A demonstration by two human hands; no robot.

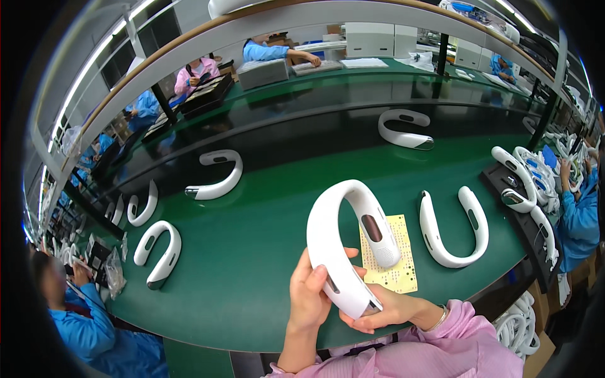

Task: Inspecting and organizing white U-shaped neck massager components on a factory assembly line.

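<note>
Over the near edge of the green bench I hold up a white U-shaped neckband device [331, 252], with a dark oval window and a dotted grille on its far arm. My left hand [309, 291] is closed around its near arm, thumb on the outer side. My right hand [381, 309] grips the lower tip, by a shiny end piece. Behind the device lies a yellow printed sheet [403, 261], partly covered by it. Just right of the sheet rests another white neckband [457, 258], its opening facing away from me.
More white neckbands lie on the bench: one at left [170, 255], one farther back [227, 183], one at back right [394, 135]. A black tray [504, 183] with neckbands stands at the right edge. Co-workers in blue sit left [88, 327] and right [580, 214]. A shelf rail [183, 47] arches above.
</note>
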